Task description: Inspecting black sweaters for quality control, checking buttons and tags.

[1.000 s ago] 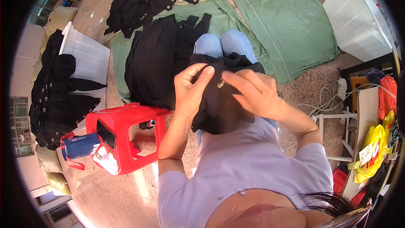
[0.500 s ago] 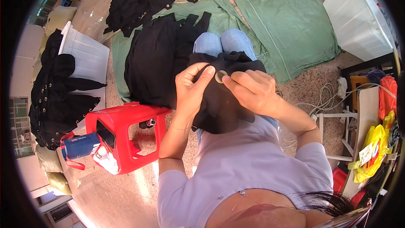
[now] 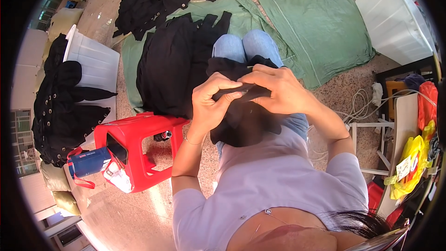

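A piece of black cloth, likely a garment (image 3: 244,128), lies over my lap and is lifted between my two hands. Thumb and fingers of my left hand (image 3: 213,100) pinch an edge of it. On the other side my right hand (image 3: 281,90) grips the same fold, its thumb underneath and its fingers on top. The fingertips of both hands nearly meet at the fold. Any button at that spot is hidden by the cloth and fingers. Beside my left knee rests a large heap of black garments (image 3: 165,69).
Green sheets (image 3: 320,28) cover the floor ahead, with a black buttoned garment (image 3: 162,0) on them. White bins stand left (image 3: 97,60) and right (image 3: 390,16); black garments hang over the left one. A red stool (image 3: 139,125) holds a phone (image 3: 117,148). Cables (image 3: 357,104) lie at right.
A round button-like disc between my fingers is out of sight now. My right hand has turned and spread from a pinch to hold the fold; my left hand has shifted slightly.
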A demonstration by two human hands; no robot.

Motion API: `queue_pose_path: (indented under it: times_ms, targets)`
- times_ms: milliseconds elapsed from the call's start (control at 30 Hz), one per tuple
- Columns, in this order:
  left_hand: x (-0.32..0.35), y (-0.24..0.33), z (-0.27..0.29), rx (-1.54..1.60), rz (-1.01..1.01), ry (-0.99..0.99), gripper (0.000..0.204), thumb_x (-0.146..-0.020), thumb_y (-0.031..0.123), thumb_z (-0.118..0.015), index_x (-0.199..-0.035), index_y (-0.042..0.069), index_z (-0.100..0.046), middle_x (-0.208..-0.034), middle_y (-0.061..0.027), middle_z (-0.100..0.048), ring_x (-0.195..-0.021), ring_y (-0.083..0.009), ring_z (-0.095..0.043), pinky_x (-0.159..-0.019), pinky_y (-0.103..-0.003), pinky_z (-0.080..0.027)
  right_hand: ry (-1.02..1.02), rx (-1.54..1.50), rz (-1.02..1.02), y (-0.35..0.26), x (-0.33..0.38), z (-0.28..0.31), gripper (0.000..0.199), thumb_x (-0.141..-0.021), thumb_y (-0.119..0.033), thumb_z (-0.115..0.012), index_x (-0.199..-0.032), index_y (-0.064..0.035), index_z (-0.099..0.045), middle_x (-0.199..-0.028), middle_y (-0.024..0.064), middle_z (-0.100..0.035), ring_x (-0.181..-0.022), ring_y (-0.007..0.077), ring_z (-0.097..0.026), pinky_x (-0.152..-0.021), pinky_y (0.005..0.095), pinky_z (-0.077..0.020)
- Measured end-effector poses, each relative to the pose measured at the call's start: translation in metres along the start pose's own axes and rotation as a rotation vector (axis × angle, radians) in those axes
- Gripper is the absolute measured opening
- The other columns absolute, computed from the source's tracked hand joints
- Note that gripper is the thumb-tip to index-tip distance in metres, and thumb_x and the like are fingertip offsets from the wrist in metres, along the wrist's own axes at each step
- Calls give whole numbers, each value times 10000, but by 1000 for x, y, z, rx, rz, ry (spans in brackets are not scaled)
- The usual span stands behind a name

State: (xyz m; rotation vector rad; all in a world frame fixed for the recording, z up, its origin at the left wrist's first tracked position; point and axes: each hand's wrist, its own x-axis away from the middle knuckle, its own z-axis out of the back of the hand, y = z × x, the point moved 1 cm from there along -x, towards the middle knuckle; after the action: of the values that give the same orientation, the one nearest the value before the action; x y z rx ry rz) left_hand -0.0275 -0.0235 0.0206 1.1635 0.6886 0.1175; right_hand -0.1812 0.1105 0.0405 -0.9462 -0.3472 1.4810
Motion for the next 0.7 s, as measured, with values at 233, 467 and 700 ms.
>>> queue_pose_path:
  times_ms: [233,467,700]
  targets:
    - [7,5,-24,-327,-298,361,127,-795,-45,-684,-914,-12,-654,-847,-133,-675,-756,-276,-634,-693,-335,-513,543,265,232,3,3,-36,333,-580,-86,-769,-883,-33,-643,-680,84,-531,-514,240,-527,-462,334,-427]
    - [23,-3,-35,-357,-354,347,158,-829,-52,-676,-973,-4,-630,-987,-169,-703,-851,-274,-642,-761,-337,-516,703,366,280,17,13,-55,438,-600,-224,-800,-956,-15,-653,-666,52,-459,-504,204,-498,-452,313,-411]
    - [26,-5,-37,-533,-436,283,216,-788,-74,-658,-986,11,-652,-1093,-188,-694,-811,-249,-625,-732,-309,-492,715,376,347,32,20,-56,420,-620,-155,-766,-1004,-14,-668,-685,48,-450,-529,194,-470,-462,309,-366]
